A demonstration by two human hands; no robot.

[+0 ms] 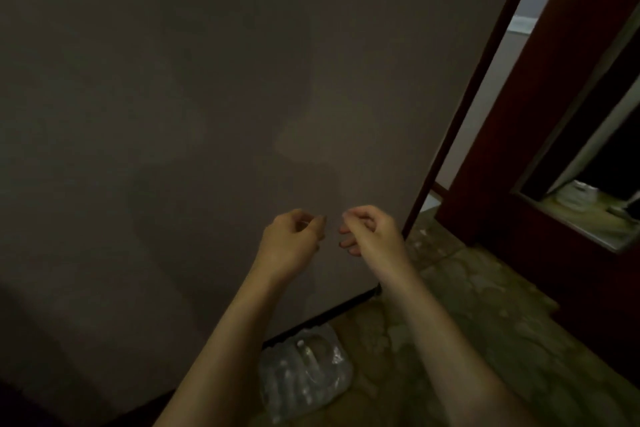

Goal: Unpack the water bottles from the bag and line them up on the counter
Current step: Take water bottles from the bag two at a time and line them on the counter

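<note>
A clear plastic bag (304, 374) packed with several water bottles lies on the floor against the foot of the wall, below and between my forearms. Both hands are raised in front of the wall, well above the bag. My left hand (291, 239) has its fingers loosely curled and holds nothing I can see. My right hand (363, 232) faces it a few centimetres away, fingers also loosely curled, with nothing visible in it. The hands do not touch each other. No counter is in view.
A plain grey wall (173, 114) fills most of the view. To the right stands a dark red door frame (540, 114) with an opening beyond it. The floor (467, 322) is worn, patterned stone. The light is dim.
</note>
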